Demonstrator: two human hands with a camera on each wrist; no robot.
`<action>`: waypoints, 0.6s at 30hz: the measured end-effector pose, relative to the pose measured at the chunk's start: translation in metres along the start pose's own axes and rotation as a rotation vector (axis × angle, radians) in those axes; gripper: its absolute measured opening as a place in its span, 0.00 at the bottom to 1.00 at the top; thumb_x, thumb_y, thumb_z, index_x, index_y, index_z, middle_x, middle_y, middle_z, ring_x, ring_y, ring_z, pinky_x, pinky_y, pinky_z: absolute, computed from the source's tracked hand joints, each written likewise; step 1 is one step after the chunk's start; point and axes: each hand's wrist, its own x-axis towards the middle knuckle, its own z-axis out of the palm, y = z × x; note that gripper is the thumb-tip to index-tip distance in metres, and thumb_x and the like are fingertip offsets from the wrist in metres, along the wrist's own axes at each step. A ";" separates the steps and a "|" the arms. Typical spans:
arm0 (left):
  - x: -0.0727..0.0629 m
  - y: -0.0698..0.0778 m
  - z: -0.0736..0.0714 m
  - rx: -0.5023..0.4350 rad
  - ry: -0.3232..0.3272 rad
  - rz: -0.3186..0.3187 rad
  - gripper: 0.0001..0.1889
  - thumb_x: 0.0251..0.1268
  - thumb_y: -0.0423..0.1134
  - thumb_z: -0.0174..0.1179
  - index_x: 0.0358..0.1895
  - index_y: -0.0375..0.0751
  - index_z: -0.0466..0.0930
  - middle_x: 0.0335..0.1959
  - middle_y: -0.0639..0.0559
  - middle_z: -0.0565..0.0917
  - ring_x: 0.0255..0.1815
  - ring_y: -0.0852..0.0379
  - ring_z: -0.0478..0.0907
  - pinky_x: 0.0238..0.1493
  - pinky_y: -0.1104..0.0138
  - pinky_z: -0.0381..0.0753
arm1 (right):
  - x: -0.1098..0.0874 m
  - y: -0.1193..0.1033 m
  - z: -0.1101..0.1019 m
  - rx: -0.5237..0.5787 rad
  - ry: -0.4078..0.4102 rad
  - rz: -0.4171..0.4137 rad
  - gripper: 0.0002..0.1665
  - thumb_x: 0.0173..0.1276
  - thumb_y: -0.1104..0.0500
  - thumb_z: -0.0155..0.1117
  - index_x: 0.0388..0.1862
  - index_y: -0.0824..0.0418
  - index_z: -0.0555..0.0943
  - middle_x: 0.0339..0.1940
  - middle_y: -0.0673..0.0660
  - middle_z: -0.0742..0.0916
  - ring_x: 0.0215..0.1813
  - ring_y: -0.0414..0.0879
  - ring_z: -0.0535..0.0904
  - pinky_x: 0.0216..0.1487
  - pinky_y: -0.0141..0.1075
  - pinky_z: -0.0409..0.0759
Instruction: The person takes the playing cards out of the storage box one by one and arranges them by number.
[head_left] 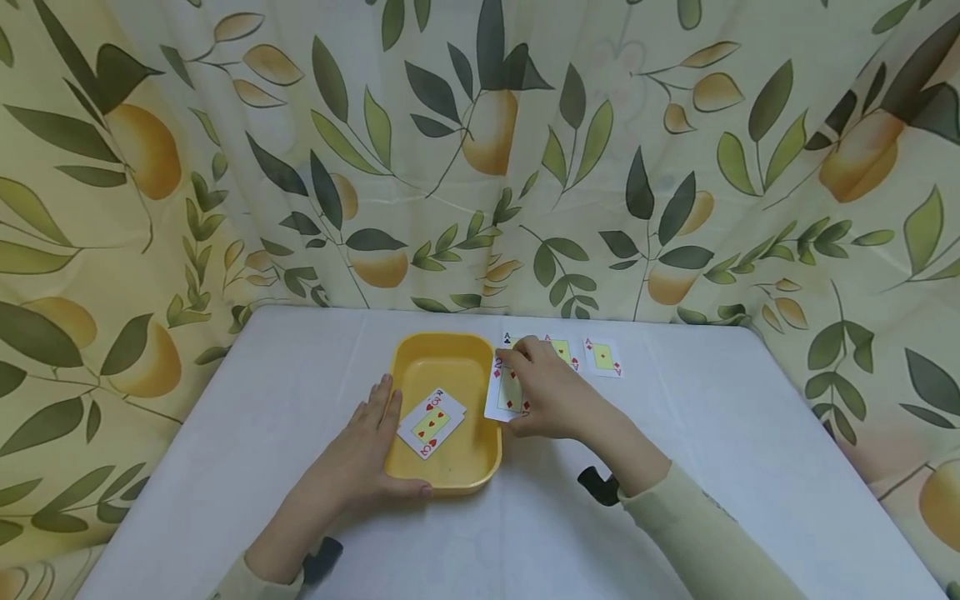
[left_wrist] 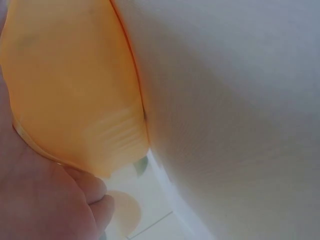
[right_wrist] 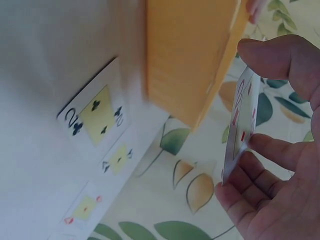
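Note:
My right hand (head_left: pixel 551 392) pinches a red two of diamonds (right_wrist: pixel 242 115) between thumb and fingers, just over the right rim of a yellow tray (head_left: pixel 480 458). The fingers of my left hand (head_left: pixel 360 450) lie extended along the tray's left side, and the thumb touches its near left corner. Inside the tray are a few overlapping cards, a red heart card (head_left: pixel 431 423) on top. On the table to the right lie a two of clubs (right_wrist: pixel 95 112), a black ace (right_wrist: pixel 119 160) and a red ace of hearts (right_wrist: pixel 84 207). My right hand hides part of them in the head view.
An ace of diamonds (head_left: pixel 602 357) lies at the right end of the row of cards. White cloth covers the table (head_left: pixel 300 375), and a curtain (head_left: pixel 450 208) printed with fruit and leaves hangs behind its far edge.

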 end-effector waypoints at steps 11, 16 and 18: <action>0.000 -0.001 0.000 0.004 0.008 0.015 0.74 0.35 0.79 0.67 0.79 0.31 0.45 0.83 0.42 0.35 0.83 0.42 0.39 0.79 0.49 0.51 | -0.009 0.033 0.000 0.000 -0.041 0.043 0.58 0.40 0.53 0.85 0.73 0.56 0.70 0.63 0.57 0.73 0.65 0.53 0.67 0.65 0.49 0.78; 0.000 0.000 -0.001 0.013 -0.007 -0.001 0.74 0.36 0.80 0.66 0.79 0.32 0.44 0.83 0.43 0.34 0.83 0.42 0.38 0.80 0.49 0.51 | -0.015 0.048 0.001 0.000 -0.050 0.066 0.58 0.40 0.54 0.85 0.73 0.56 0.69 0.64 0.58 0.72 0.64 0.54 0.67 0.64 0.49 0.78; 0.000 0.001 -0.001 0.012 -0.009 -0.008 0.74 0.36 0.80 0.66 0.79 0.32 0.44 0.83 0.43 0.34 0.83 0.42 0.38 0.79 0.49 0.51 | -0.016 0.055 0.002 -0.009 -0.047 0.071 0.58 0.40 0.54 0.85 0.73 0.58 0.70 0.63 0.58 0.73 0.62 0.53 0.68 0.63 0.47 0.78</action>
